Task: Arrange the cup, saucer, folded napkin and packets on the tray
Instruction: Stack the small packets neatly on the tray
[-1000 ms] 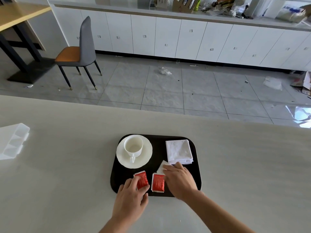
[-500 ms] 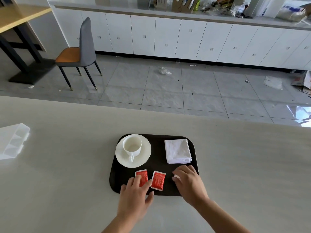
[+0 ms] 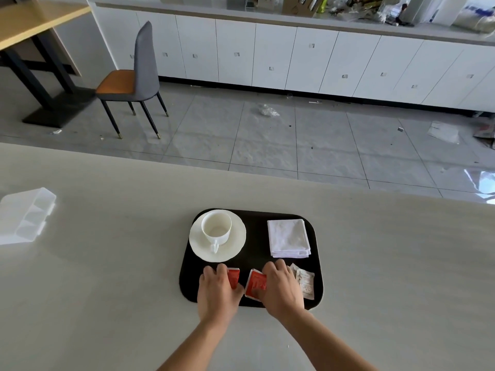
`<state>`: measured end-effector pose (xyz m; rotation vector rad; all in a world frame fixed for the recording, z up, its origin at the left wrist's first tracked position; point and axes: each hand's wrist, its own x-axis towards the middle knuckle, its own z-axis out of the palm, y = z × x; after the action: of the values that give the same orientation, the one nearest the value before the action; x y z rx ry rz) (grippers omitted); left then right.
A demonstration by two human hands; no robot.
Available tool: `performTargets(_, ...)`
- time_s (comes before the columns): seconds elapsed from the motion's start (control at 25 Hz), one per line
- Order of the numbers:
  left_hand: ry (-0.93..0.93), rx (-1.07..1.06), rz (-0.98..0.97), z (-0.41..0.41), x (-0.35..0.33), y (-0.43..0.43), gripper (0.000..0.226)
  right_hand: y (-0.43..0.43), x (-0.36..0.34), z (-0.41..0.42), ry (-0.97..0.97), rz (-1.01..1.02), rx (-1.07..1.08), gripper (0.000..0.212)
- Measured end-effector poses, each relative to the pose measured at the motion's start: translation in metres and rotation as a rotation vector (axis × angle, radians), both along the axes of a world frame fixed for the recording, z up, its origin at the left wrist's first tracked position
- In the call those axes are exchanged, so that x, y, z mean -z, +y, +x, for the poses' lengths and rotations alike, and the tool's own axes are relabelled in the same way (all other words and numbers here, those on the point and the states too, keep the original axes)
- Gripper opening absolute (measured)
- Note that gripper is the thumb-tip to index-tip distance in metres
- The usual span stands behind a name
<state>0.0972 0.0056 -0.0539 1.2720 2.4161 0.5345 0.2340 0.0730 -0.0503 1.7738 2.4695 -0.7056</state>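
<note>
My left hand lay flat over the left red packet, fingers loosely together and pressing it down, not pinching. My right hand rested on the right red packet, which sat tilted; whether those fingers gripped its edge or only pushed, I could not tell. Just beside that hand lay a pale packet with print too blurred to read (the red ones showed no legible brand either). All three sat along the near edge of the black tray. Farther back, the cup stood on its saucer at the left and the folded napkin at the right. The tray rested on the tabletop. I judged this the last step: straightening the packets. Next the tilted one wanted a small turn to line up.
</note>
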Motion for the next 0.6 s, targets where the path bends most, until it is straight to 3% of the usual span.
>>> performTargets(0.24, -0.259, -0.126, 0.217, 0.008, -0.003, -0.003, 0.020, -0.006, -0.007, 0.006, 0.272, 0.045, 0.106, 0.014)
performTargets(0.44, -0.497, -0.207, 0.175, 0.005, -0.002, -0.003, 0.032, 0.000, -0.011, 0.014, 0.351, 0.142, 0.224, 0.009)
performTargets(0.52, -0.443, -0.190, 0.161, 0.003, -0.003, -0.002, 0.031, 0.000, -0.011, 0.012, 0.332, 0.157, 0.180, 0.010)
performTargets(0.6, -0.264, -0.101, 0.132, 0.002, -0.003, 0.000, 0.025, -0.001, -0.010, 0.005, 0.331, 0.104, 0.137, 0.021)
